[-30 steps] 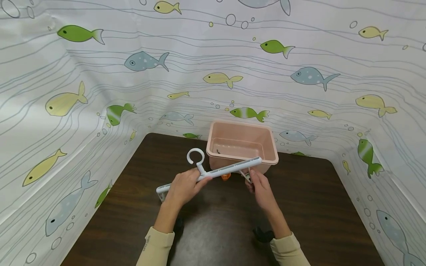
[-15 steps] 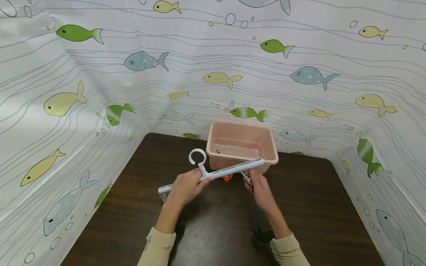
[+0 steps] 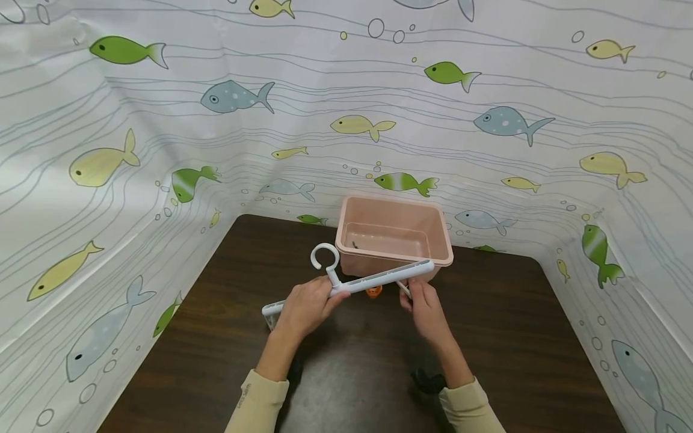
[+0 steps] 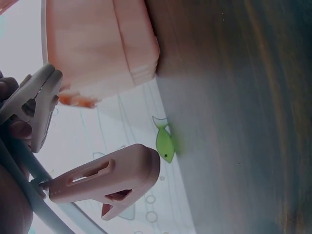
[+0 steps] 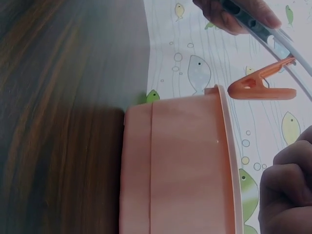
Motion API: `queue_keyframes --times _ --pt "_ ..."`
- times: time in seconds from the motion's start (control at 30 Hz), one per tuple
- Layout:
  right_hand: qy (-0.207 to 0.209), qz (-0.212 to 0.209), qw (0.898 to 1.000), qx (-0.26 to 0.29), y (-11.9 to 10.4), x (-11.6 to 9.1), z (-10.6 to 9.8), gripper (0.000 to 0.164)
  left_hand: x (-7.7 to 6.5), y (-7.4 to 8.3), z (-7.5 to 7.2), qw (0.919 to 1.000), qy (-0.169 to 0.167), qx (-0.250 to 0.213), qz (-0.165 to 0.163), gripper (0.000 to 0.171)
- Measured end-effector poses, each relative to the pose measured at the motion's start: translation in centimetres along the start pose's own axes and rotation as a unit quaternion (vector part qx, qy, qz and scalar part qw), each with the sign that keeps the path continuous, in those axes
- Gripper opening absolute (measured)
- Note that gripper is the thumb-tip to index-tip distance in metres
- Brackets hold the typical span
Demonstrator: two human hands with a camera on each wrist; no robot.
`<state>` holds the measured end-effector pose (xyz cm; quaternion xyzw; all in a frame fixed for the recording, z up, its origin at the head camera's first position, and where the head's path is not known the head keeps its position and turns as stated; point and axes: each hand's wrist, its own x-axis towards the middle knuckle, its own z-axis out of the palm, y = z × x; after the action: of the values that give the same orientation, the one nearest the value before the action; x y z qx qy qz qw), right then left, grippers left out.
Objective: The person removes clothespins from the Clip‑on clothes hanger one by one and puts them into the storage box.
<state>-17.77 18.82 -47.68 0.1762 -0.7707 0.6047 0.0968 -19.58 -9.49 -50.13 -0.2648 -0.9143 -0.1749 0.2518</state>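
Observation:
My left hand (image 3: pixel 305 307) grips a white plastic clip hanger (image 3: pixel 387 276) by its bar, just below the round hook. With fingertips under the bar's right end, my right hand (image 3: pixel 428 307) pinches a white clip (image 3: pixel 404 289), which shows larger in the left wrist view as a pale clip (image 4: pixel 36 105) between fingers. An orange clip (image 5: pixel 263 85) hangs from the bar between the hands. Another clip, pinkish (image 4: pixel 105 180), dangles near my left hand in the left wrist view. In the right wrist view, my right hand (image 5: pixel 292 185) shows curled fingers; its clip is hidden there.
A pink plastic bin (image 3: pixel 352 264) stands at the back of the dark wood table (image 3: pixel 503 325), just behind the hanger. One small dark thing (image 3: pixel 354 245) lies inside it. Fish-patterned sheeting (image 3: pixel 303 60) walls the table on the back and sides.
The hanger has shifted slightly to the right, with my left hand on it. The white clip has turned in my right hand, so less of it shows.

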Motion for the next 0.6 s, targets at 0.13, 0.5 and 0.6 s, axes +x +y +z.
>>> queue_keyframes --times 0.13,0.5,0.6 --pt "-0.016 0.007 0.999 0.03 -0.14 0.09 -0.11 0.055 0.11 -0.02 -0.02 1.0 0.001 -0.001 0.003 0.075" --pt "-0.063 0.066 0.994 0.056 -0.33 0.51 -0.54 0.061 -0.03 -0.22 -0.03 0.9996 0.016 0.017 0.015 0.075" --pt "-0.072 0.068 0.993 0.06 -0.31 0.54 -0.57 0.063 -0.09 -0.29 0.09 0.9994 0.02 0.02 0.019 0.075"
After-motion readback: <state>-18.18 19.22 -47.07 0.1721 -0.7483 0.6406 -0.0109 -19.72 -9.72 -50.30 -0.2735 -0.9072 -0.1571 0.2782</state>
